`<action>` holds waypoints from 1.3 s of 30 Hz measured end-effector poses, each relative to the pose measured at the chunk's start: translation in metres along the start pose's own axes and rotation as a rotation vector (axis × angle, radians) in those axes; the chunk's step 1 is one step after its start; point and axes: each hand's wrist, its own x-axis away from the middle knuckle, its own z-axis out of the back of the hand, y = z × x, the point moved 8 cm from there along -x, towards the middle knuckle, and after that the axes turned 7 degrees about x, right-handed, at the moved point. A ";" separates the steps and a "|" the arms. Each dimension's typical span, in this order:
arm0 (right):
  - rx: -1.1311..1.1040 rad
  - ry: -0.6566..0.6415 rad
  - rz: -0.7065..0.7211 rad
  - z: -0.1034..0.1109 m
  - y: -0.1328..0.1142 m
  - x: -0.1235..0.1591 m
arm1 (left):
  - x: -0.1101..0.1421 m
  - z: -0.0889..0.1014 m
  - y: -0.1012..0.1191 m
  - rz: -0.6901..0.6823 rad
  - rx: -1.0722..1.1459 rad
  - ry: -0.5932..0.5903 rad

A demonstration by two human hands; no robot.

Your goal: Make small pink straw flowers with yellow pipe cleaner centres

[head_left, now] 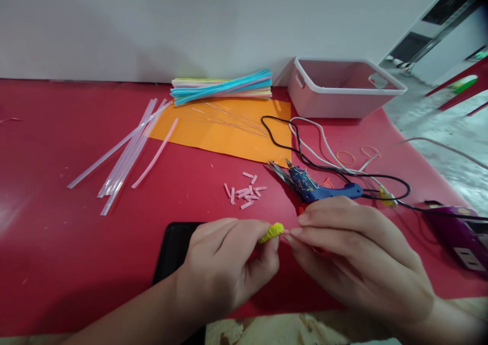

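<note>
My left hand [232,253] is closed, pinching a small yellow crumpled piece [275,229] between thumb and forefinger. Against the yellow tip, my right hand [362,253] holds a small pink piece [286,231] between its fingertips; most of it is hidden by the fingers. Just beyond the hands lie several short cut pink pieces [249,192] in a loose heap. A blue glue gun [328,191] rests behind my right hand, its nozzle area smeared, beside the metal blades of scissors [280,172]. Under my left hand is a black phone [171,248], partly covered.
Long pale pink straws [129,152] lie at left on the red table [49,208]. An orange sheet [229,136] bears thin clear strands, with a bundle of coloured straws [224,87] behind. At right are a white basket [343,103], tangled cords [404,185] and a purple power strip [453,238].
</note>
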 end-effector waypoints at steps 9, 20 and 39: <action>0.016 -0.047 0.026 0.000 -0.001 0.004 | 0.000 -0.001 0.002 -0.013 -0.007 -0.011; 0.035 -0.038 0.028 -0.001 -0.001 0.007 | 0.001 0.000 0.000 -0.009 -0.012 0.000; 0.348 -0.111 -0.017 0.017 0.038 -0.013 | 0.011 -0.013 -0.052 0.613 0.558 -0.015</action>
